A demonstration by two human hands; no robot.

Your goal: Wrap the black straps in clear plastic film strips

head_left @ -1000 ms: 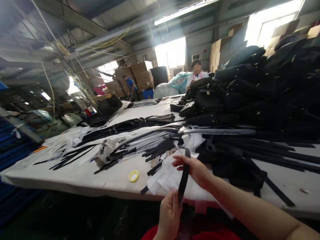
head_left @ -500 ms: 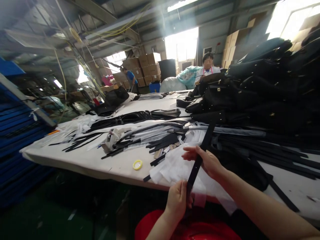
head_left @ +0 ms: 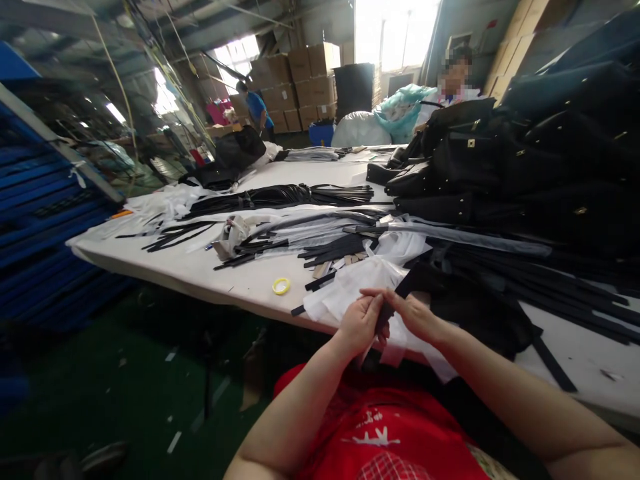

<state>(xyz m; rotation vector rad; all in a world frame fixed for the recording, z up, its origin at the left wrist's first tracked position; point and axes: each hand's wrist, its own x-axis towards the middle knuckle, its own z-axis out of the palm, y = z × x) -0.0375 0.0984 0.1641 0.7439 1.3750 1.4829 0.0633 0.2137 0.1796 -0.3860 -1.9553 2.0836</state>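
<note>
A flat black strap point(head_left: 403, 285) runs slantwise between my hands at the near edge of the table. My left hand point(head_left: 359, 325) is closed round its lower part, the thumb on top. From the other side my right hand point(head_left: 414, 316) closes on the strap, its fingers reaching across toward the left thumb, so the two hands nearly meet. White sheet material point(head_left: 345, 293) lies on the table just beyond the hands. A black bag piece point(head_left: 465, 307) lies to the right of my right hand.
A heap of black bags point(head_left: 530, 153) fills the table's right side. Bundled black straps point(head_left: 280, 195) and a yellow tape roll point(head_left: 281, 286) lie on the white table point(head_left: 150, 247). One person point(head_left: 455, 87) sits across the table; another point(head_left: 256, 107) stands farther back.
Both hands have drawn closer together along the strap, my right hand sliding down toward the left. Less of the strap shows above the hands. The camera view has tilted downward.
</note>
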